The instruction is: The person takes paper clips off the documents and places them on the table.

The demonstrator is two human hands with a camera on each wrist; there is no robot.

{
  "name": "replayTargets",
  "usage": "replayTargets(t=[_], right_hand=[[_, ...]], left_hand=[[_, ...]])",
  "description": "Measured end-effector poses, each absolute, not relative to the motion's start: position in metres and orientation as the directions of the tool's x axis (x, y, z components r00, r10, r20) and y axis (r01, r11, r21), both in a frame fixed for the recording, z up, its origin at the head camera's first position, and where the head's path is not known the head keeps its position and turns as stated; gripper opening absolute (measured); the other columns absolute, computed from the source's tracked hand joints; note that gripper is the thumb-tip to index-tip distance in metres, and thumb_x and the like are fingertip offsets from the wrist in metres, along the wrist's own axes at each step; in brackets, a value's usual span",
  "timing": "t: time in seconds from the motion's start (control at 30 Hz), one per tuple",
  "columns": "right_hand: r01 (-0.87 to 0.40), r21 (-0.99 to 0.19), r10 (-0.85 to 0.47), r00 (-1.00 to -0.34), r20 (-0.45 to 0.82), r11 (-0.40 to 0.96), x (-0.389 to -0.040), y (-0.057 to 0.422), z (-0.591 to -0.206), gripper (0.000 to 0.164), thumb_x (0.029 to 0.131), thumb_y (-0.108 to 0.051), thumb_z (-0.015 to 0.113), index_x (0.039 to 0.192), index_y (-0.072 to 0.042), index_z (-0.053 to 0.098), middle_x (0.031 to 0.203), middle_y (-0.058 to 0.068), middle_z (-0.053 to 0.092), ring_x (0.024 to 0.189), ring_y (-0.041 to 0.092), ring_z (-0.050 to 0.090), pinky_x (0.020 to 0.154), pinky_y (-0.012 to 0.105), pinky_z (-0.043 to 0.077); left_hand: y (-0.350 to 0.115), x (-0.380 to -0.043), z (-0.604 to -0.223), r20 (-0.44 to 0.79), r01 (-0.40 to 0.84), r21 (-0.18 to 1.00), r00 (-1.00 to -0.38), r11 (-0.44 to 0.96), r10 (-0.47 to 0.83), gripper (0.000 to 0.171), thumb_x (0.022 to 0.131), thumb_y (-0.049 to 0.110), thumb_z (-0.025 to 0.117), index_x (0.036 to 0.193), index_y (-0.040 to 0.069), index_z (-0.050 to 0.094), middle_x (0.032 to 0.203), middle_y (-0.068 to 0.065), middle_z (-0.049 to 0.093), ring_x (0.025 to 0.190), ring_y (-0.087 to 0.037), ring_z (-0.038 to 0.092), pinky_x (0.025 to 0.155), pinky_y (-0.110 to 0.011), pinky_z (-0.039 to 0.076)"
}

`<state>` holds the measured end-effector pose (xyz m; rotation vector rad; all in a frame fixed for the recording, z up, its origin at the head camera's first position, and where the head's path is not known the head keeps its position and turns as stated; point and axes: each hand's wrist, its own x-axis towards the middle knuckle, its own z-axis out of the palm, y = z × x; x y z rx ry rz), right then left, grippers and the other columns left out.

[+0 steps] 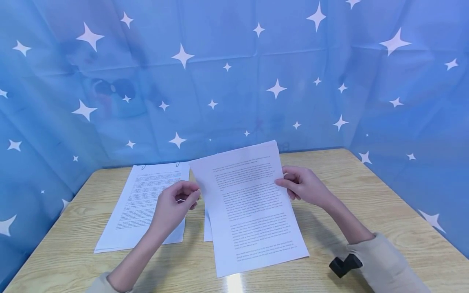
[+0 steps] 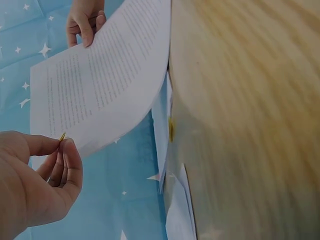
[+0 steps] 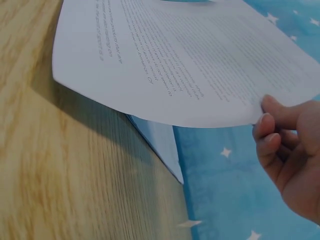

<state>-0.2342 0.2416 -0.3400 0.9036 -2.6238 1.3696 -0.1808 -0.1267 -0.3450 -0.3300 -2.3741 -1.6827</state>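
My right hand (image 1: 305, 185) pinches the right edge of a printed sheet of paper (image 1: 253, 211), thumb in front and fingers behind. The page is lifted and tilted above the table, bowing along its length in the right wrist view. Between thumb and forefinger, my left hand (image 2: 42, 180) pinches a small gold paper clip (image 2: 62, 136), close to the sheet's upper left edge. To the left lies a stack of printed pages (image 1: 146, 207) with a paper clip (image 1: 143, 167) and another at its top edge.
Behind the raised sheet, more white paper (image 1: 208, 228) lies partly hidden on the wooden table (image 1: 366, 183). A small yellow object (image 2: 171, 129) shows near the papers in the left wrist view. A blue curtain with white stars (image 1: 234, 89) hangs along the table's back and sides.
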Motion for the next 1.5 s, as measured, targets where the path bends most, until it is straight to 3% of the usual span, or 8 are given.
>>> replayTargets(t=[0.13, 0.4, 1.0, 1.5], right_hand=[[-0.516, -0.737, -0.475, -0.828, 0.297, 0.438, -0.234, 0.241, -0.340, 0.004, 0.101, -0.013, 0.064, 0.103, -0.011, 0.066, 0.055, 0.001, 0.051, 0.043, 0.021, 0.045, 0.039, 0.026, 0.031], [-0.513, -0.745, -0.480, -0.826, 0.294, 0.427, -0.233, 0.239, -0.339, 0.007, 0.100, -0.012, 0.065, 0.107, -0.009, 0.067, 0.056, 0.002, 0.051, 0.043, 0.021, 0.044, 0.039, 0.026, 0.030], [-0.500, -0.744, -0.476, -0.834, 0.277, 0.444, -0.231, 0.237, -0.339, 0.011, 0.100, -0.010, 0.064, 0.111, -0.011, 0.067, 0.058, 0.001, 0.053, 0.044, 0.021, 0.046, 0.041, 0.024, 0.030], [-0.493, -0.751, -0.485, -0.834, 0.264, 0.439, -0.233, 0.238, -0.341, 0.013, 0.101, -0.012, 0.063, 0.112, -0.009, 0.067, 0.060, 0.002, 0.055, 0.045, 0.027, 0.047, 0.040, 0.025, 0.032]], left_hand=[[-0.131, -0.178, -0.349, 0.268, 0.276, 0.889, -0.961, 0.364, 0.075, 0.005, 0.093, 0.000, 0.069, 0.097, 0.002, 0.070, 0.081, -0.007, 0.067, 0.068, -0.023, 0.064, 0.066, -0.031, 0.057], [-0.138, -0.175, -0.357, 0.193, 0.224, 0.871, -0.974, 0.437, 0.114, 0.005, 0.093, 0.001, 0.069, 0.097, 0.003, 0.070, 0.082, -0.015, 0.067, 0.069, -0.027, 0.063, 0.063, -0.025, 0.051], [-0.147, -0.177, -0.370, 0.055, 0.205, 0.808, -0.960, 0.553, 0.275, 0.007, 0.091, 0.000, 0.065, 0.098, 0.000, 0.067, 0.073, -0.005, 0.065, 0.061, -0.020, 0.061, 0.063, -0.027, 0.051], [-0.144, -0.175, -0.373, -0.042, 0.132, 0.802, -0.960, 0.582, 0.276, 0.004, 0.091, 0.000, 0.067, 0.093, 0.001, 0.064, 0.072, -0.005, 0.064, 0.063, -0.018, 0.063, 0.060, -0.030, 0.054]])
